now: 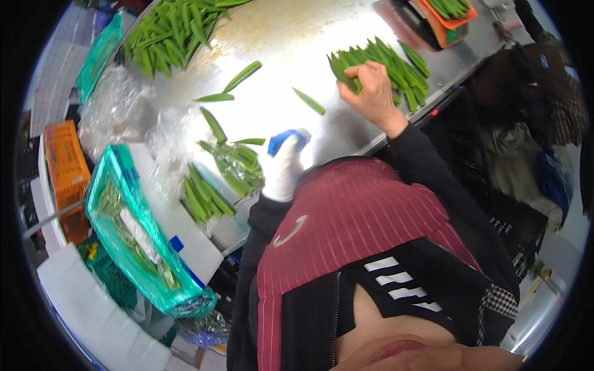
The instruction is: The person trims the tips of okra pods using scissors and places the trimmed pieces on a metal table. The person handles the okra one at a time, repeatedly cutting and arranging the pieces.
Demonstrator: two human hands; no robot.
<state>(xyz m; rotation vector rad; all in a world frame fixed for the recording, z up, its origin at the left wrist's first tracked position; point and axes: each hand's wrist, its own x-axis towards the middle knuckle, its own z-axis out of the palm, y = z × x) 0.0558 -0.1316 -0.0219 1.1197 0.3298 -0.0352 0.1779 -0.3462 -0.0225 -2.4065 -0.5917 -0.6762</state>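
Note:
My right hand, bare, is at the near-left side of a row of green okra pods on a shiny metal table. Its thumb and forefinger close around an okra pod there. My left hand wears a white glove with a blue part and is close to my apron, beside a clear bag of okra; its fingertips are blurred by glare, so its grip is unclear. Between the hands, a single okra pod lies loose. Other loose pods are scattered to the left.
A large okra heap covers the far left. Crumpled clear plastic, an okra bundle and a green-lined box are at left. An orange tray of okra stands at upper right, beyond the table's near edge.

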